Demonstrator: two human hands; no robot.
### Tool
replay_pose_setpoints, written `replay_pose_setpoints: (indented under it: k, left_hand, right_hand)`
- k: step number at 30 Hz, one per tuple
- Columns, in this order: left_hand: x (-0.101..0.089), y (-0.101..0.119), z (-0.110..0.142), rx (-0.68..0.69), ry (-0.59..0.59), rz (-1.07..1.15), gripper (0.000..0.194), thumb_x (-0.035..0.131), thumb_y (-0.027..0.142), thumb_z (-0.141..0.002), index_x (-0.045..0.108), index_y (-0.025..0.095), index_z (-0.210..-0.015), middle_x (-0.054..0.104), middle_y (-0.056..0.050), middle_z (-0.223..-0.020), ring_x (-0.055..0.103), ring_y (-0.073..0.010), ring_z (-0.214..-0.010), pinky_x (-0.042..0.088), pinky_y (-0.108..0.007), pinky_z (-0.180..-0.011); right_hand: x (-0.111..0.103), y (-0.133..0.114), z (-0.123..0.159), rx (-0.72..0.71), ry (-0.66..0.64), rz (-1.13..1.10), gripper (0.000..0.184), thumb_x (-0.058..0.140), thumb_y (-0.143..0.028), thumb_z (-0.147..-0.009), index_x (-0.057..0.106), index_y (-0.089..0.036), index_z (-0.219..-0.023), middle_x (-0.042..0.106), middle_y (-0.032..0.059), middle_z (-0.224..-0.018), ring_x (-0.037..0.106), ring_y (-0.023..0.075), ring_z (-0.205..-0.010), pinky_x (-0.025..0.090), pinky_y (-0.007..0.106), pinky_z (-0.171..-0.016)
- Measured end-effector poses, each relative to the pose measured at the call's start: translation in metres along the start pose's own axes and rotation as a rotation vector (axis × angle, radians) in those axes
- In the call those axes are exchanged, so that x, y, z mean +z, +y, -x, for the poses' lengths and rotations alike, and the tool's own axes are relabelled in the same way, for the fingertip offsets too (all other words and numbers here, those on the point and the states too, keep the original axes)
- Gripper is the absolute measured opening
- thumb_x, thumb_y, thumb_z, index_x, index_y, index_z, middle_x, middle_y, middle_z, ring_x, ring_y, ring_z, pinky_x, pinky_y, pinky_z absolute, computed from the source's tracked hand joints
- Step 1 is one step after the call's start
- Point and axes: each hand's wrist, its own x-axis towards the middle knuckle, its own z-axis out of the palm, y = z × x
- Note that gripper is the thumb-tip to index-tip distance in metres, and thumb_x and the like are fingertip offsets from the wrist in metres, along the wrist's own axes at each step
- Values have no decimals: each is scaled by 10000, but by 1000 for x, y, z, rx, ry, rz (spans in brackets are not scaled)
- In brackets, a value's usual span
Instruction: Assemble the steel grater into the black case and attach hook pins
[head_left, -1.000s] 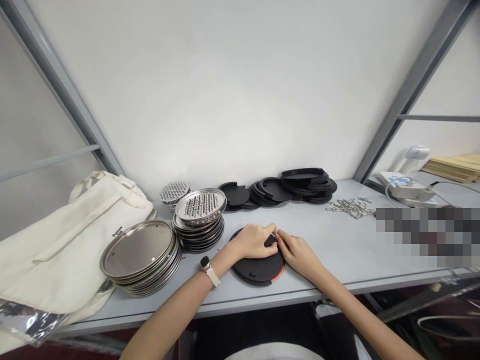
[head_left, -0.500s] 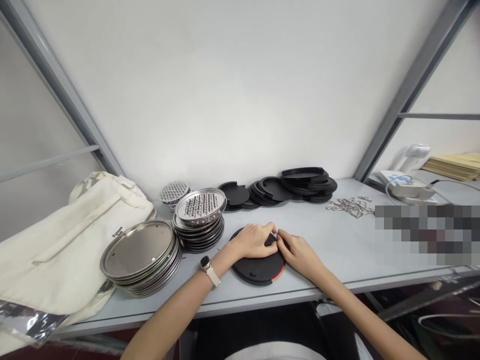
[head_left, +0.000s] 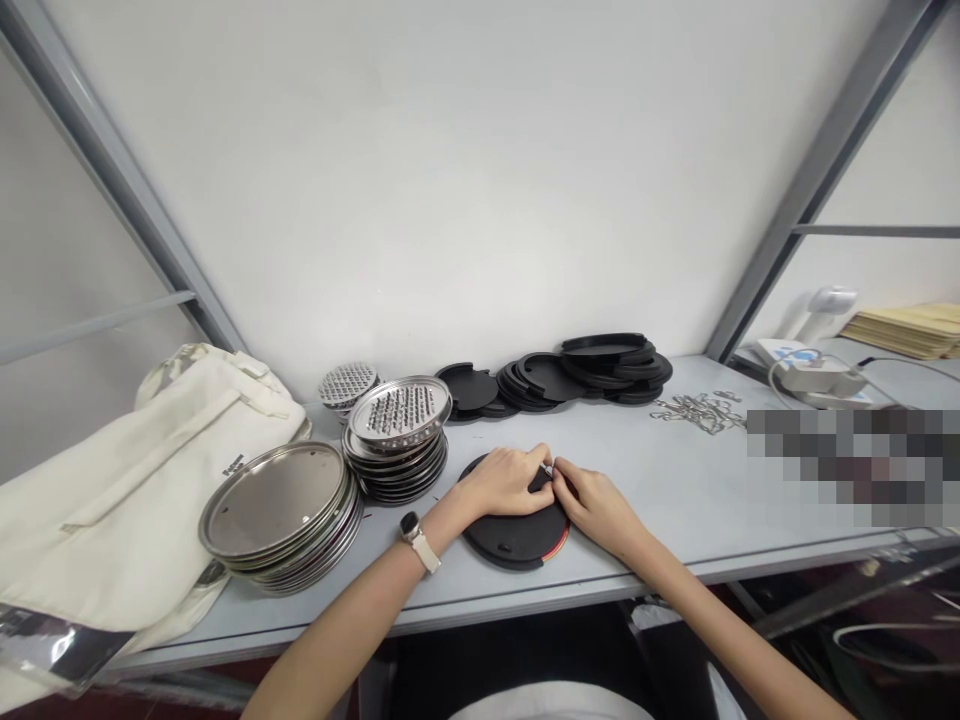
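Note:
A black round disc [head_left: 517,540] with a red and yellow strip along its lower right rim lies flat on the table. Across its top rests my left hand [head_left: 510,483], with thumb and fingers closed at the disc's right side. My right hand [head_left: 592,505] pinches a small silvery metal piece [head_left: 549,471] at the upper right edge, where the fingertips of both hands meet. Fingers hide most of that piece, so its shape is unclear. Farther right is a loose pile of bent metal wire pieces [head_left: 699,412].
Left of my hands stand stacked round metal plates [head_left: 277,495] and round grater plates [head_left: 401,410]. Black discs [head_left: 551,378] are heaped along the wall. A cream cloth bag [head_left: 150,480] lies at left. A white device [head_left: 814,375] with cables sits at right.

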Motion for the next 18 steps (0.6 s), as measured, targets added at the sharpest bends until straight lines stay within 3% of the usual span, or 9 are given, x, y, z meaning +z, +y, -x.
replay_pose_setpoints:
  k: [18]
  left_hand:
    - [0,0,0,-14,-18,-33,256,450,387,-846,460,199,-1020,642,-34,-785,628,-227,-714,425,-288,-628]
  right_hand:
    - [1,1,0,-4,-1,5,206,287,-260,-916,464,-211,-824,598,17,-641,573,175,-572,340,249,-553]
